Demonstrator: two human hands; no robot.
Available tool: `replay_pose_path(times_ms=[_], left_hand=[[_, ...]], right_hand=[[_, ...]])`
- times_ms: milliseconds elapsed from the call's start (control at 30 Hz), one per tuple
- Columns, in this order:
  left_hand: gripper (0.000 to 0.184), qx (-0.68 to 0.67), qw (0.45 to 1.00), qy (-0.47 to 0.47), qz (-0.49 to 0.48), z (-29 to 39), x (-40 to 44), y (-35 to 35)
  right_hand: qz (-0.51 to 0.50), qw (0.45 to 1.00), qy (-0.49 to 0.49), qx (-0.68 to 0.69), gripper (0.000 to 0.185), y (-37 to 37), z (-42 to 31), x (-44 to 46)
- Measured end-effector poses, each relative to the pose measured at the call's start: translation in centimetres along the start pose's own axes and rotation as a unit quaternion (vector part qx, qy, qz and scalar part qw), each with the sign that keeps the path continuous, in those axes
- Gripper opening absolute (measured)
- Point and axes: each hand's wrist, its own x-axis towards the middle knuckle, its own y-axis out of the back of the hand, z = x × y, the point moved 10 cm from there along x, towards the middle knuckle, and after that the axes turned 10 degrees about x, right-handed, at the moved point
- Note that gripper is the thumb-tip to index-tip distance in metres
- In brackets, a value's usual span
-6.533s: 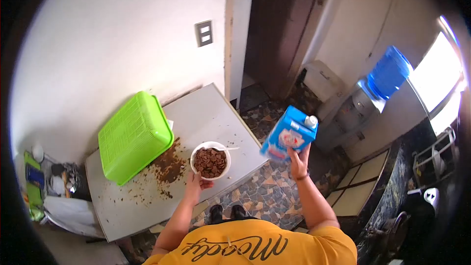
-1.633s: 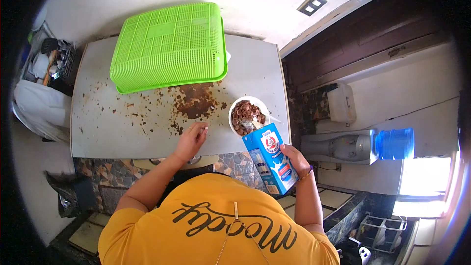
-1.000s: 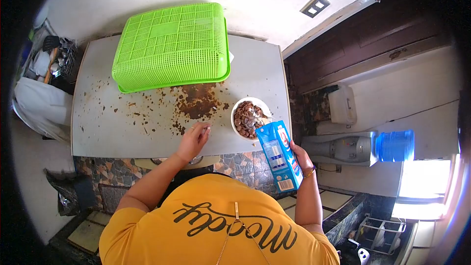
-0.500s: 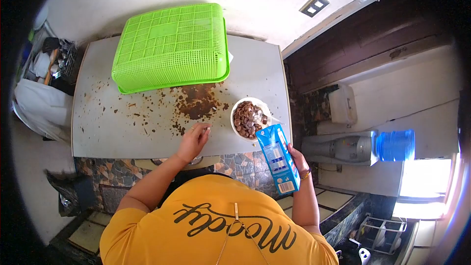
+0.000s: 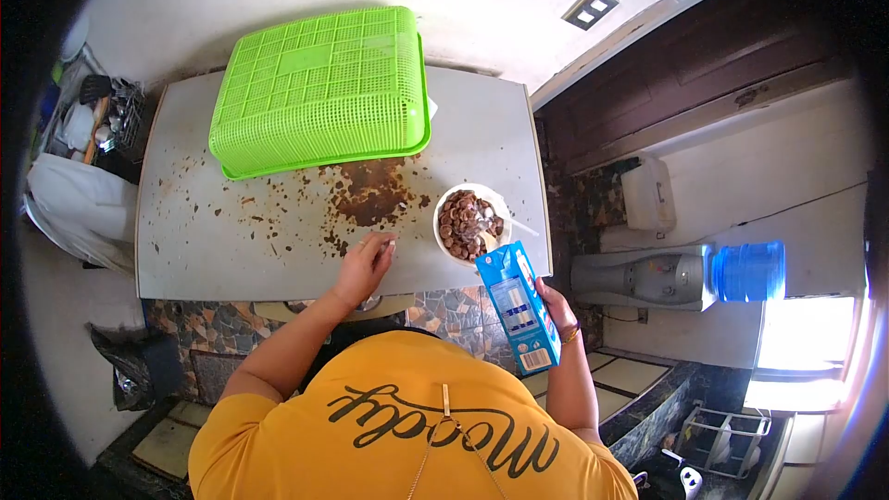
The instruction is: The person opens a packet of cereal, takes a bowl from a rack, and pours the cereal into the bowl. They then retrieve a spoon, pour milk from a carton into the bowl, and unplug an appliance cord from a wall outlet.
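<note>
Carton [image 5: 521, 310] and bowl [image 5: 497, 198], one each

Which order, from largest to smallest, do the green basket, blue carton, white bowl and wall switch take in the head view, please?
Green basket
Blue carton, visibly longer than the next, though perhaps nearer the camera
White bowl
Wall switch
</note>
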Motion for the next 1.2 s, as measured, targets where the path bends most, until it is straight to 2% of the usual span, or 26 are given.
replay_pose_path(times_ms=[267, 533, 733, 933, 1000, 1200], left_hand=[[0.015, -0.003, 1.000, -0.001, 0.000, 0.2, -0.1, 0.1], [0.018, 0.009, 1.000, -0.015, -0.002, 0.3, -0.2, 0.2], [0.022, -0.005, 1.000, 0.008, -0.028, 0.3, -0.1, 0.1], [0.028, 0.004, 1.000, -0.009, 0.009, -0.1, -0.1, 0.1], [0.027, 0.014, 0.999, -0.032, 0.025, 0.2, -0.2, 0.3], [0.031, 0.020, 0.997, -0.061, 0.051, 0.9, -0.1, 0.7]], right_hand=[[0.009, 1.000, 0.020, 0.010, 0.051, -1.3, -0.6, -1.1], [0.024, 0.999, 0.046, 0.011, 0.050, 0.9, -0.9, -0.3], [-0.009, 0.998, 0.062, 0.018, 0.054, 1.2, -1.1, -0.3], [-0.032, 0.990, 0.137, -0.012, 0.057, 1.8, -2.2, -0.9], [0.007, 0.977, 0.195, -0.082, 0.060, 3.0, -3.3, -1.8], [-0.088, 0.972, 0.216, -0.031, 0.068, 0.1, -3.4, -2.9]])
